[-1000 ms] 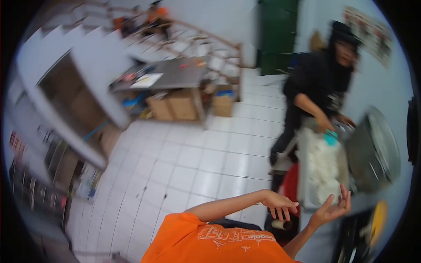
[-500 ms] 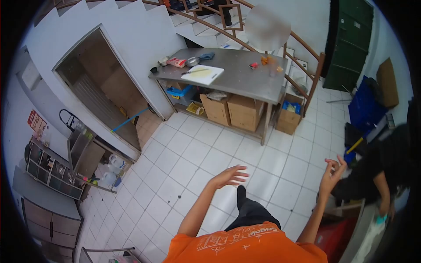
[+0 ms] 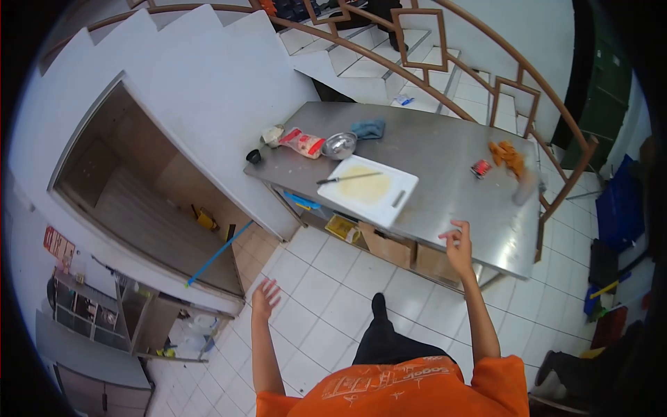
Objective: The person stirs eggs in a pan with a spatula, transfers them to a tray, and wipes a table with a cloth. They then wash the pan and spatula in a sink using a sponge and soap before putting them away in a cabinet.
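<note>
My left hand hangs over the tiled floor with its fingers apart and nothing in it. My right hand is raised in front of the near edge of the steel table, fingers partly curled and apart, holding nothing. On the table a knife lies across a white cutting board. Behind the board are a metal bowl, a red and white bag and a blue cloth. A red can or packet and orange items lie toward the right end.
Cardboard boxes and a yellow basket sit under the table. A curved stair railing runs behind it. A doorway with a blue pole is at left. Blue material and dark objects stand at right.
The table now appears closer and larger. Both hands have shifted left in view, and my right hand now appears against the table's near edge. The person at the lower right is no longer clearly visible.
</note>
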Available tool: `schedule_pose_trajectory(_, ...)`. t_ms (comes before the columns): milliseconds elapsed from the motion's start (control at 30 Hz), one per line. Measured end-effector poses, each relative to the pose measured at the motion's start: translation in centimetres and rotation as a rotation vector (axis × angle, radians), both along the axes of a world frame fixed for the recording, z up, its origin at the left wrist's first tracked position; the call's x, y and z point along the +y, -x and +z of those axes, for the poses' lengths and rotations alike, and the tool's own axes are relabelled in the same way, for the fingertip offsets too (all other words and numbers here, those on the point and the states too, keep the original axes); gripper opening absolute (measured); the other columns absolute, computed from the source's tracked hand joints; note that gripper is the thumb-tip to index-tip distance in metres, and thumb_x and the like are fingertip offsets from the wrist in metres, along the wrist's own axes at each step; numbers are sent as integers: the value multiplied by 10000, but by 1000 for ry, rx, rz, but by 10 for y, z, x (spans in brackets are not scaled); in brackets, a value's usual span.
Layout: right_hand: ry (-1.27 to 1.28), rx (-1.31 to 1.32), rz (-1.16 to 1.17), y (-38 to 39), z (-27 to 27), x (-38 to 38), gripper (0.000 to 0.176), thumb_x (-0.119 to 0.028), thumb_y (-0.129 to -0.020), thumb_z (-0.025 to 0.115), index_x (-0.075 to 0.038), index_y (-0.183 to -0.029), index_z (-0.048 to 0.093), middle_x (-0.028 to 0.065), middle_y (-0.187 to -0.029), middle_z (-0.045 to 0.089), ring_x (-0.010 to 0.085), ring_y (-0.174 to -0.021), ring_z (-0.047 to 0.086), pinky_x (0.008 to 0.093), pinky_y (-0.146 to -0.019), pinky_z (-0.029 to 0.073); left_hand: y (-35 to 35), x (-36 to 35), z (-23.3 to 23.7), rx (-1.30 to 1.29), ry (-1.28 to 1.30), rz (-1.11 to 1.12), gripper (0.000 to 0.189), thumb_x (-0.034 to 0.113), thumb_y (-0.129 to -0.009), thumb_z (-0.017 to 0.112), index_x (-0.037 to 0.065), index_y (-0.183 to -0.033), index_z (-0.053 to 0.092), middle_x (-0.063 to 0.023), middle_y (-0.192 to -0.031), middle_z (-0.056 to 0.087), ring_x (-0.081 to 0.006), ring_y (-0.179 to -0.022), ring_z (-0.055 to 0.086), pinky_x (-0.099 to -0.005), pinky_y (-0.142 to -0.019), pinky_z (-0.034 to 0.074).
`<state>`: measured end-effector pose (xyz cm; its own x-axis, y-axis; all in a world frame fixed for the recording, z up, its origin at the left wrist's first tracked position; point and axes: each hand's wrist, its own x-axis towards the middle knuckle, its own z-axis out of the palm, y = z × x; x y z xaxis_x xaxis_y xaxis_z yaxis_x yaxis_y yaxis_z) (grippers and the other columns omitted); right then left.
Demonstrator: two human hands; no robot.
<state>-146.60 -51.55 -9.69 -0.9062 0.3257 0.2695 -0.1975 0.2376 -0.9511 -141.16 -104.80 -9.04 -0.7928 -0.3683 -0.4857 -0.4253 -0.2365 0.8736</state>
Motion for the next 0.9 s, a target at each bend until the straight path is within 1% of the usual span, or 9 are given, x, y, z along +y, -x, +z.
schedule_pose_trajectory(133,22,42,35,194,-17,-79,352,32,-832,481,-84,-1143,365,63,-773,641,133,-739,596,266,-642,445,237,-45,3,106,118,28,496,364,-890,417,162,-1341,367,-13,-1327,462,-201,-1204,430,-437,-982,306)
schedule_pose_trajectory(200,141,-214,69,284,-22,-120,402,2,-817,530,-69,-1159,330,115,-940,625,183,-799,617,310,-667,473,359,-52,-7,155,124,3,534,398,-877,427,169,-1354,353,-5,-1341,451,-178,-1219,411,-444,-987,283)
schedule_pose_trajectory(433,4,-180,-166,486,-100,-214,621,-93,-756,647,-104,-1239,256,262,-1252,413,276,-692,640,343,-622,520,664,-49,-73,-28,45,-76,779,623,-813,465,145,-1398,274,-38,-1400,361,-204,-1272,315,-473,-979,237)
schedule_pose_trajectory(500,195,-325,-113,489,-56,-224,678,-56,-748,617,-141,-1272,195,270,-1119,509,223,-624,606,314,-414,502,703,-43,-85,-56,-38,4,691,551,-811,558,58,-1276,425,-76,-1259,486,-175,-1133,457,-459,-905,345)
schedule_pose_trajectory(600,262,-354,-75,494,-39,-217,653,-27,-721,593,-118,-1262,239,276,-1032,551,294,-661,631,358,-607,504,735,-40,-118,213,26,67,462,390,-843,611,43,-1138,530,-29,-1016,588,-146,-934,552,-352,-806,432)
schedule_pose_trajectory(633,48,-320,-142,492,-41,-211,630,15,-726,531,-113,-1271,242,225,-885,610,253,-667,628,310,-607,476,739,-36,-122,188,24,33,462,390,-843,611,43,-1138,530,-29,-1016,588,-146,-934,552,-352,-806,432)
schedule_pose_trajectory(700,51,-277,-150,469,-32,-192,619,16,-730,520,-109,-1272,248,205,-861,619,237,-680,624,295,-615,465,735,-30,-122,452,-32,124,228,241,-870,602,39,-974,590,-1,-839,606,-111,-765,568,-253,-705,455)
schedule_pose_trajectory(833,96,-274,-193,395,-10,-157,586,10,-735,485,-86,-1272,272,153,-821,636,202,-724,614,272,-631,444,686,19,-49,562,-26,60,176,182,-875,591,13,-923,594,-29,-841,611,-104,-755,550,-245,-704,445)
schedule_pose_trajectory(900,1,-445,-228,347,4,-146,575,4,-740,471,-84,-1273,273,160,-812,638,214,-698,615,272,-621,445,666,39,-28,680,451,-103,166,163,-872,603,12,-940,581,-39,-838,600,-115,-745,563,-238,-689,450)
